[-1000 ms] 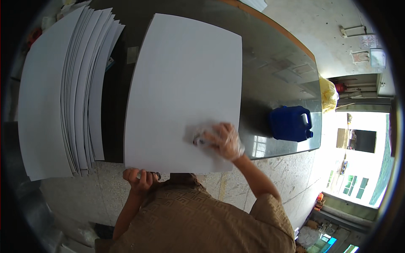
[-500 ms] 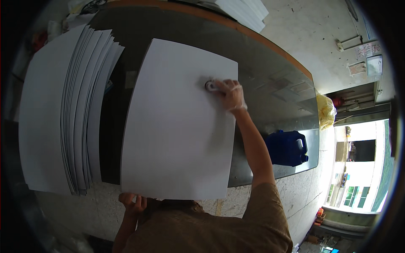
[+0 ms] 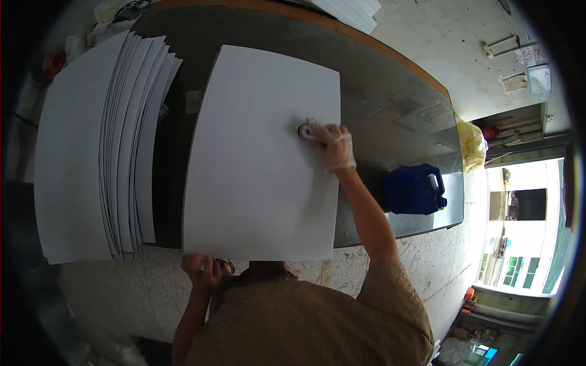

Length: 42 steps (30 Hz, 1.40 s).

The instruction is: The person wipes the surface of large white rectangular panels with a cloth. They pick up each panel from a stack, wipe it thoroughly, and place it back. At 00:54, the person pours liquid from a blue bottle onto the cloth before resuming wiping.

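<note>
A large white sheet (image 3: 262,165), stiff-looking, lies flat on the dark table in front of me. My right hand (image 3: 336,147), in a thin clear glove, rests over its far right part. Its fingers are closed on a small white wad (image 3: 307,129) that looks like cloth, pressed against the sheet's face. At the near left corner my left hand (image 3: 205,271) has its fingers curled at the sheet's edge, seemingly gripping it; the fingertips are partly hidden.
On the left a fanned stack of white sheets (image 3: 76,158) covers the dark glossy table (image 3: 390,110). A blue jerrycan (image 3: 414,190) lies on the right. Past the table's right end hangs a yellow plastic bag (image 3: 472,147). More white sheets (image 3: 351,12) sit beyond the far edge.
The view has shifted a little, so the sheet's near edge and the jerrycan appear higher. My right hand keeps the wad at nearly the same spot on the sheet; my left stays at the corner.
</note>
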Each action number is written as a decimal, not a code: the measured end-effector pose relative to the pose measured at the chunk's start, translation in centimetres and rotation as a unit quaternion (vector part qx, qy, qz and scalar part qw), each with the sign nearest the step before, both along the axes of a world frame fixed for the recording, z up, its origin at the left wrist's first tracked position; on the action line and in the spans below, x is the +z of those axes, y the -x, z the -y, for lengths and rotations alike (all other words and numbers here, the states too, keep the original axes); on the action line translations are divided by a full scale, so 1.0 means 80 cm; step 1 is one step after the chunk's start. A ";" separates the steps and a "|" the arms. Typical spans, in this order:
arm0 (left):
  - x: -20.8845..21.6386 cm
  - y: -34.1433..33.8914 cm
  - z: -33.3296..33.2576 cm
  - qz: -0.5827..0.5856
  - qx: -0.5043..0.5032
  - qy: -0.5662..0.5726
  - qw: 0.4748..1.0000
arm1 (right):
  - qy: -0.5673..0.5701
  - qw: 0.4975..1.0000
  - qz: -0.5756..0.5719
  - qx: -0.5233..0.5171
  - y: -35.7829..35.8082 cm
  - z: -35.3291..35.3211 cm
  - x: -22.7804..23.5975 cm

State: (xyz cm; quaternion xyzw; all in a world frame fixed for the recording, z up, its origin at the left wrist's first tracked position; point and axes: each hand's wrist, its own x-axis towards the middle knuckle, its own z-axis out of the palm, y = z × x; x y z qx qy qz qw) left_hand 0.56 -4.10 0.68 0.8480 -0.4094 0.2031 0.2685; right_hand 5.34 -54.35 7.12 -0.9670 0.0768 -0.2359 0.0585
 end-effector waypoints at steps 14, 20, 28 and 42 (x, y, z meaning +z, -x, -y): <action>0.056 -0.007 -0.035 -0.120 0.011 0.073 0.990 | -0.716 0.645 0.103 -0.246 0.356 -0.266 0.073; 0.039 -0.006 -0.024 -0.221 0.105 0.119 0.962 | -0.841 0.468 0.257 -0.088 0.337 -0.254 0.071; 0.024 -0.037 -0.022 -0.435 0.135 0.091 0.885 | -0.904 0.377 0.201 -0.002 0.327 -0.205 0.030; 0.128 0.002 0.086 -0.638 -0.026 0.488 0.596 | -0.906 0.387 0.171 0.006 0.334 -0.190 0.036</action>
